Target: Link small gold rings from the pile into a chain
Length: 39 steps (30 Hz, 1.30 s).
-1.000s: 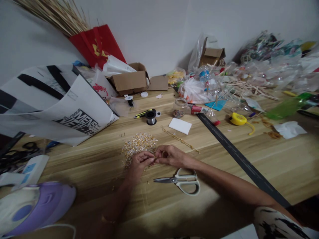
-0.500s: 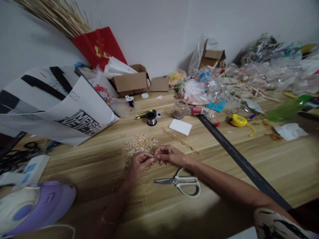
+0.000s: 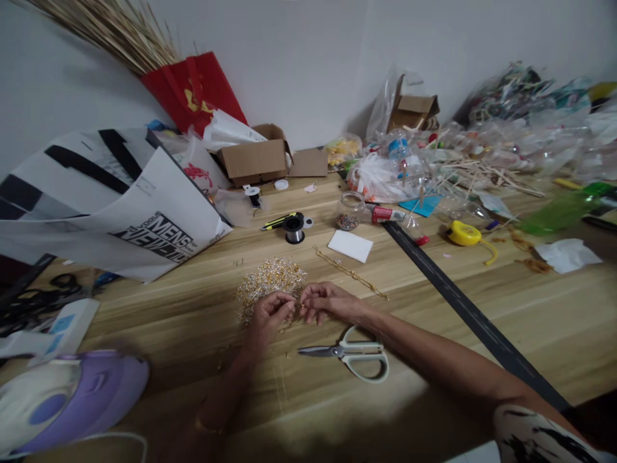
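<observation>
Our right hand pinching a tiny gold piece; our left hand, fingertips close together, contents we cannot tell; bead pile beside; a slack pinch might lose the piece there

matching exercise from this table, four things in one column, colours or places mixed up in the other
1. scissors
2. gold chain
3. gold-and-silver pile
4. tape measure

A. partly hidden by the left hand
B. yellow
C. off-white handles
D. between white card and right hand

Pairs: 1-C, 2-D, 3-A, 4-B
</observation>
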Tool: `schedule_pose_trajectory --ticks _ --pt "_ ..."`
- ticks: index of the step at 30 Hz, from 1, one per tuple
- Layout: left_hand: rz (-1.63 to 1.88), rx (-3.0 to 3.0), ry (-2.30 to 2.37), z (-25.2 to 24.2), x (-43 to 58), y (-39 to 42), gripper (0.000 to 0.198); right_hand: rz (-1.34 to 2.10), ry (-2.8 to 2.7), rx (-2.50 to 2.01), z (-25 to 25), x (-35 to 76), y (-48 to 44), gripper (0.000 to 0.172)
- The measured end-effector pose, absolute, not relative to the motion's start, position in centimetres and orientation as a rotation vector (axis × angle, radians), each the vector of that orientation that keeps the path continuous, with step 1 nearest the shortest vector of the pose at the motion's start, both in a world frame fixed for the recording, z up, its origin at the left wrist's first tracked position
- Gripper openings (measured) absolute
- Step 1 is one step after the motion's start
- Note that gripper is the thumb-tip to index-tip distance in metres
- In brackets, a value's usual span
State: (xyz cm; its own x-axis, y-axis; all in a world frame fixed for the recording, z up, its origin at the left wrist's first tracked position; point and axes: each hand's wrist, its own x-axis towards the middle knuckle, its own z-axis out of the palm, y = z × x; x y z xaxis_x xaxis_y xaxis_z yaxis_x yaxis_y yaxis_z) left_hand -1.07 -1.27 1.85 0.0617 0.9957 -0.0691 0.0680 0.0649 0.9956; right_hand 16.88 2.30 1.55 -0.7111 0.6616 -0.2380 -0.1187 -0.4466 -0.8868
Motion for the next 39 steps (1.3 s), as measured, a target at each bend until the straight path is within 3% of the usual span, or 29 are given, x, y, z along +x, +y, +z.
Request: schedule_pose_trajectory --ticks 13,22,39 --pt "0.973 1.351 1.266 2.06 -0.96 -1.34 0.025 2.092 -1.438 -0.831 2.01 16.93 2.25 0.025" --pt "0.923 1.327 1.238 2.14 -0.82 -1.34 0.020 2.084 -1.449 -0.816 1.44 16.90 2.34 0.032" --pt "0.926 1.312 1.243 1.92 -1.13 -1.24 0.029 1.997 -1.604 -0.838 1.48 17.08 2.42 0.017"
